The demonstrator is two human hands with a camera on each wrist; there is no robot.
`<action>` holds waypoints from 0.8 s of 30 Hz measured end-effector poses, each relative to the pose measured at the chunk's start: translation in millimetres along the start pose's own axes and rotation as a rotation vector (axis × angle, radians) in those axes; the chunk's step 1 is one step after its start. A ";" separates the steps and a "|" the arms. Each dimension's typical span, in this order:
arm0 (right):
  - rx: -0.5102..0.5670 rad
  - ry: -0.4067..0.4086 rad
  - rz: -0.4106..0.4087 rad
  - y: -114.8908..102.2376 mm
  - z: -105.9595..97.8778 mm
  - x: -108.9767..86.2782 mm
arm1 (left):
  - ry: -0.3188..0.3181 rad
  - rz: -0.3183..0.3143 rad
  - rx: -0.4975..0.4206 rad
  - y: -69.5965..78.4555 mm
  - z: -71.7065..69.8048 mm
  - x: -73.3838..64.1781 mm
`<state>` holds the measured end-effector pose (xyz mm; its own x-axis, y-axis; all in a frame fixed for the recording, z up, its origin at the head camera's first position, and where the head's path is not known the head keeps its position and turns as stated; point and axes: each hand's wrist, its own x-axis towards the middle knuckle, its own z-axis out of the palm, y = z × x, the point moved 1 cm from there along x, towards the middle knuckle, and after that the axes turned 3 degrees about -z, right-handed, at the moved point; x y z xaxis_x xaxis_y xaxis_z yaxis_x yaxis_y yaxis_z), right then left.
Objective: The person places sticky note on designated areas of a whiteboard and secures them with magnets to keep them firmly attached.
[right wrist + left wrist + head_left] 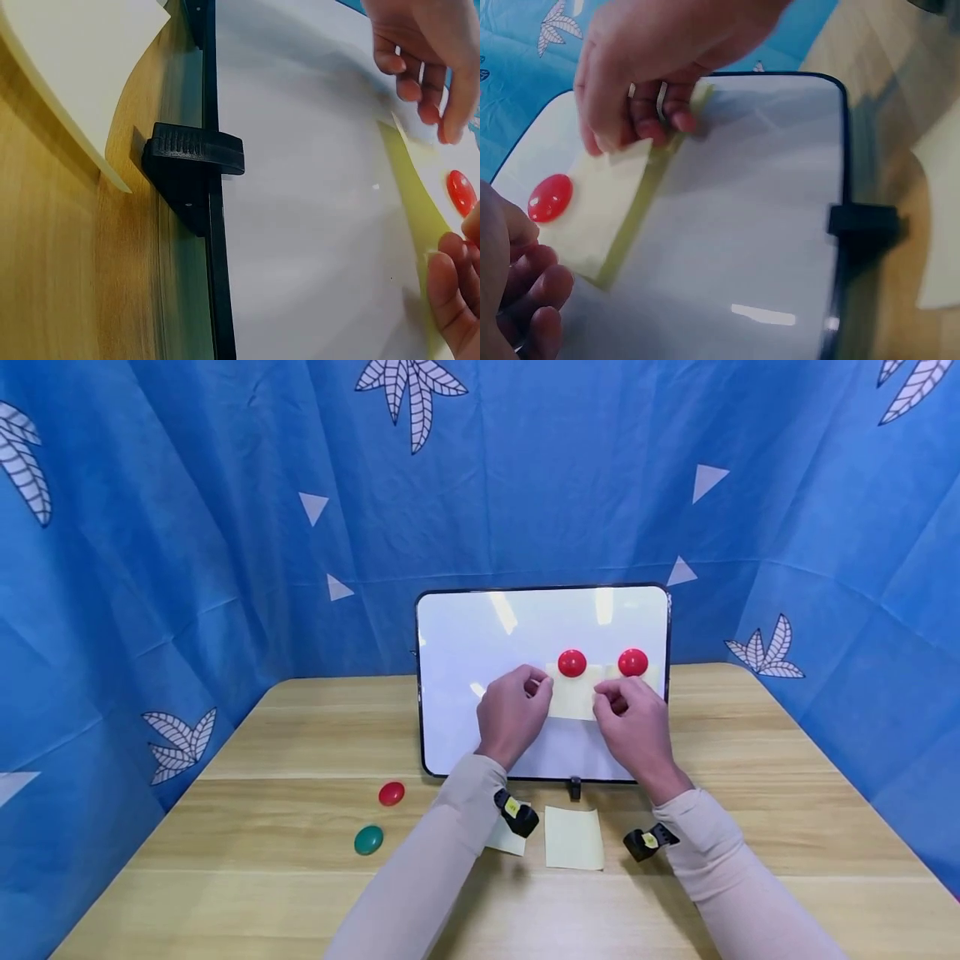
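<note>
High head view, forward and down; near wrist views of the same whiteboard (448,677)

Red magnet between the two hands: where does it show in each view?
Head: red magnet just right of picture centre, left one of two on the whiteboard.
Left wrist: left side, about mid-height.
Right wrist: right edge, about mid-height.
Shared landmark: the pale yellow note beneath it.

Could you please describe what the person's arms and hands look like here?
The person wears long, plain, pale off-white sleeves reaching to about the wrists. The left hand and right hand are bare, without gloves. At each wrist sits a small black device with a yellow marking.
</note>
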<state>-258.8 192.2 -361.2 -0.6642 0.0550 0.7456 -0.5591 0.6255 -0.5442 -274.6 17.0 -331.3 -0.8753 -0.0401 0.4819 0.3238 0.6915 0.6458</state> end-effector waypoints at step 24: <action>0.005 -0.076 0.034 -6.4 -0.2 -19.7 | -0.078 -0.012 -0.125 -58.2 -32.2 -50.8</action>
<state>-242.0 187.3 -372.4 -0.7186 0.0167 0.6952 -0.5379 0.6203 -0.5709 -237.4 -44.4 -374.4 -0.9030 0.0122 0.4295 0.3515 0.5960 0.7220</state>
